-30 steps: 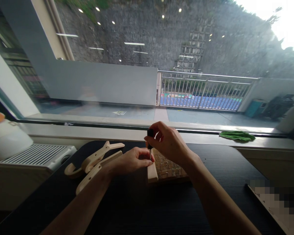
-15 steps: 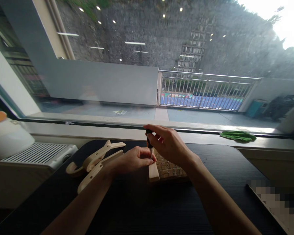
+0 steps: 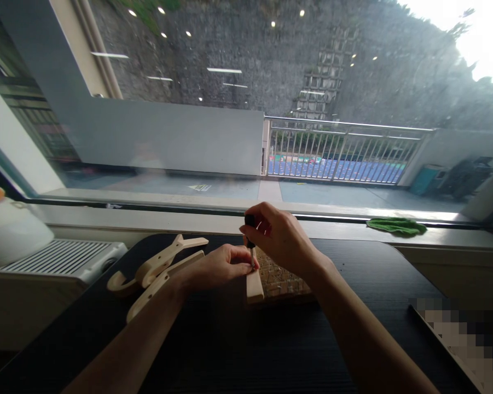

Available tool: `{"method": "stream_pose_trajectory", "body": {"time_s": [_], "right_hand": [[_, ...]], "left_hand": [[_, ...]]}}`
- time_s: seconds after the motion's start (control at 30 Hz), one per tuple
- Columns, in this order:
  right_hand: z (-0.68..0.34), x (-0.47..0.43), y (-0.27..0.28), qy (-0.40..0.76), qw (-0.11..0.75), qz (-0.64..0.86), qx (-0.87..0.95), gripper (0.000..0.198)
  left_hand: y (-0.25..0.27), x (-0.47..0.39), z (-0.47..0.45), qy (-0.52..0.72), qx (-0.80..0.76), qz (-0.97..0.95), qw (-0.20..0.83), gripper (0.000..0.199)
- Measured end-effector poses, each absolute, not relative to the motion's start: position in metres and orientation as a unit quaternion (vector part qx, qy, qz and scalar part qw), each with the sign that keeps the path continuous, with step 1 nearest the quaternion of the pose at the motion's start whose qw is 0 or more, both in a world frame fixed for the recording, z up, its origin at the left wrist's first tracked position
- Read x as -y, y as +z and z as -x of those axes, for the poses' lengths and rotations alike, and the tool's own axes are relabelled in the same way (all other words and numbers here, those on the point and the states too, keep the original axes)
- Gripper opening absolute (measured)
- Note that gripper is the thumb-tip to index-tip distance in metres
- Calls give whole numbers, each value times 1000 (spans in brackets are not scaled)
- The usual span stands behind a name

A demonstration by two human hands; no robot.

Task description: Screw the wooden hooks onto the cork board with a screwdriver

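Observation:
My right hand [image 3: 283,238] grips a small black-handled screwdriver [image 3: 250,236] held upright, its tip down on a pale wooden bar [image 3: 254,286]. The bar lies along the left side of a woven wooden panel [image 3: 281,280] on the black table [image 3: 230,350]. My left hand [image 3: 217,267] pinches at the screwdriver's tip and rests on the top of the bar, steadying it. What the fingertips hold there is too small to see.
Two curved wooden hook-shaped pieces [image 3: 156,271] lie left of my hands. A white radiator [image 3: 57,260] and a white object [image 3: 8,232] stand at the left. A green cloth [image 3: 396,225] lies on the window sill. A blurred patch covers the table's right corner.
The right hand has shifted slightly around the screwdriver handle, fingers repositioning as it turns. The left hand and the wooden bar stay in place.

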State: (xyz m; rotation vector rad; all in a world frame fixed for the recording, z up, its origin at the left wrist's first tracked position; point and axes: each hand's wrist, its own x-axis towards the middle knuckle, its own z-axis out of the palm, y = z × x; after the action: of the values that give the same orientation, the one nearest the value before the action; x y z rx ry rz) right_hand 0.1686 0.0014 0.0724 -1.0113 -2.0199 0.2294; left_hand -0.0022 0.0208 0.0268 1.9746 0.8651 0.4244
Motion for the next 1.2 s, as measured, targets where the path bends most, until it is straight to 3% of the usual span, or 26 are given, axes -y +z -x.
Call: {"method": "stream_pose_trajectory", "body": {"time_s": [0.57, 0.83, 1.2], "right_hand": [[-170, 3, 75, 119, 409, 352, 834, 34], [-178, -2, 77, 102, 422, 411, 801, 19], [-170, -1, 73, 137, 437, 381, 803, 24]], "left_hand": [[29, -19, 2, 181, -345, -798, 460, 23], [32, -18, 1, 172, -355, -800, 452, 22], [31, -19, 0, 166, -364, -814, 422, 23]]}}
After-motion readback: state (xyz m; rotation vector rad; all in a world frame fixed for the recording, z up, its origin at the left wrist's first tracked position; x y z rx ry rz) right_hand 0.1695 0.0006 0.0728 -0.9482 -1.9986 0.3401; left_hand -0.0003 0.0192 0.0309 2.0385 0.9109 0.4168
